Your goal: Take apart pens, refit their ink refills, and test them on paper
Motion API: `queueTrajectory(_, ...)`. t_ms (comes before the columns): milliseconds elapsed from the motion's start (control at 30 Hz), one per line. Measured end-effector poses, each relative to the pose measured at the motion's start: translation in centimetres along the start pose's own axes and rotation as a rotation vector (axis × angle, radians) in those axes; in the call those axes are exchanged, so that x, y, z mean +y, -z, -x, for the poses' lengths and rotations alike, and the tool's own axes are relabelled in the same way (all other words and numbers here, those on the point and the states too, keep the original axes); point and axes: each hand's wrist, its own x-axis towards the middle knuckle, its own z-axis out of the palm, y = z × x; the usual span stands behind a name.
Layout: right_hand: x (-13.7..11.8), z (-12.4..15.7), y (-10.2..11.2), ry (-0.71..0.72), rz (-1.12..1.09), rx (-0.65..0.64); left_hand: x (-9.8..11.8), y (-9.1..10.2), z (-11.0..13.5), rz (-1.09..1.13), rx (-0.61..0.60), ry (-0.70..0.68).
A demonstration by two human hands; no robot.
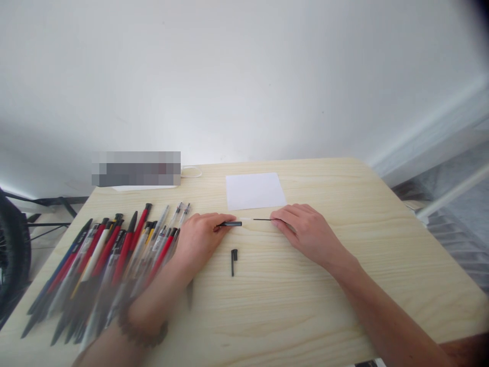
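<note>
My left hand (198, 239) rests on the wooden table (305, 285) and pinches the black grip end of a clear pen barrel (231, 224). My right hand (305, 229) is closed on the far end of a thin black refill (262, 219) that runs from the barrel toward it. A black pen cap (233, 261) lies loose on the table just in front of the two hands. Left of my left hand lies a row of several pens (110, 260) in red, black, blue and clear.
A white sheet of paper (254, 190) lies flat behind the hands. A blurred-out object (135, 168) and a white loop of cord (191, 172) sit at the table's back left. A dark wheel (13, 255) stands off the left edge. The floor drops away at right.
</note>
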Motion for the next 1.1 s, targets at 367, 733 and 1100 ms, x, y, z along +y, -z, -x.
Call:
queueTrajectory(367,-0.13,0.03,0.22,0.050,-0.053,0.055,0.77,0.63,0.37,0.493,0.048,0.165)
queueTrajectory(733,-0.09,0.08,0.25,0.061,-0.037,0.053,0.89,0.72,0.60,0.452,0.088,0.086)
queueTrajectory(1100,-0.19,0.06,0.19,0.059,-0.045,0.050,0.29,0.60,0.90,0.271,0.072,-0.112)
